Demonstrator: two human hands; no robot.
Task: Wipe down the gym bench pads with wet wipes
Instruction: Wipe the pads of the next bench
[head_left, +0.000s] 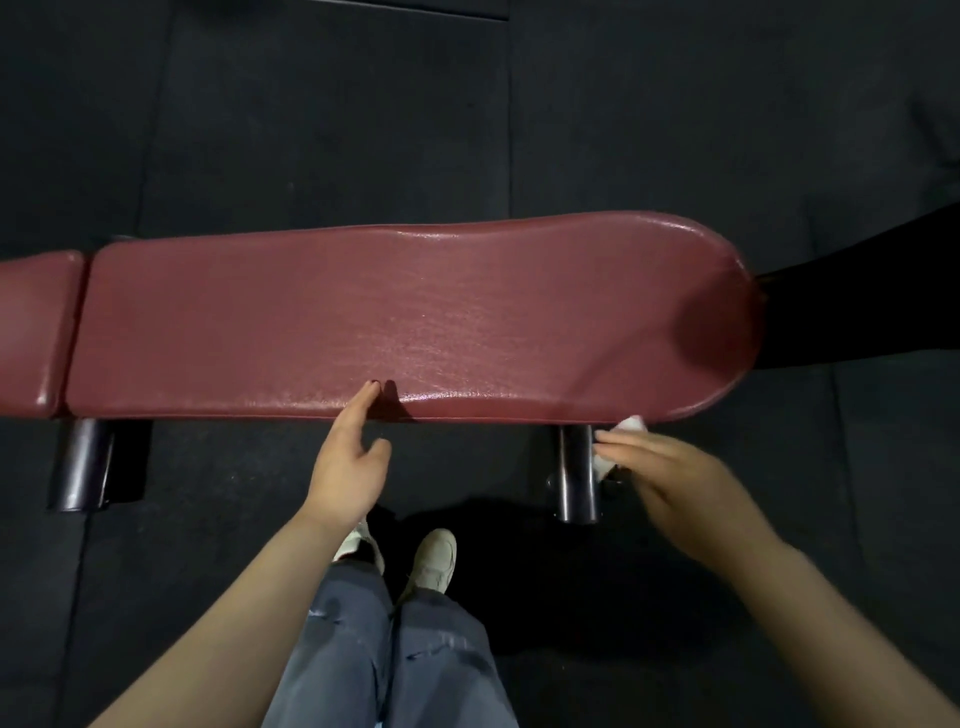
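Observation:
A long dark-red bench pad (405, 317) runs across the view, its surface shiny in the middle. A shorter red seat pad (31, 332) adjoins it at the left edge. My left hand (348, 457) rests its fingertips on the near edge of the long pad, fingers apart and holding nothing. My right hand (670, 483) is just below the pad's near right edge and holds a white wet wipe (621, 441), which shows between the fingers and touches the pad's rim.
Two black metal bench legs (575, 473) (83, 465) stick out under the pad toward me. Black rubber floor mats (311, 119) surround the bench. My jeans and white shoes (434, 561) stand close in front. A dark shape (857, 301) lies beyond the pad's right end.

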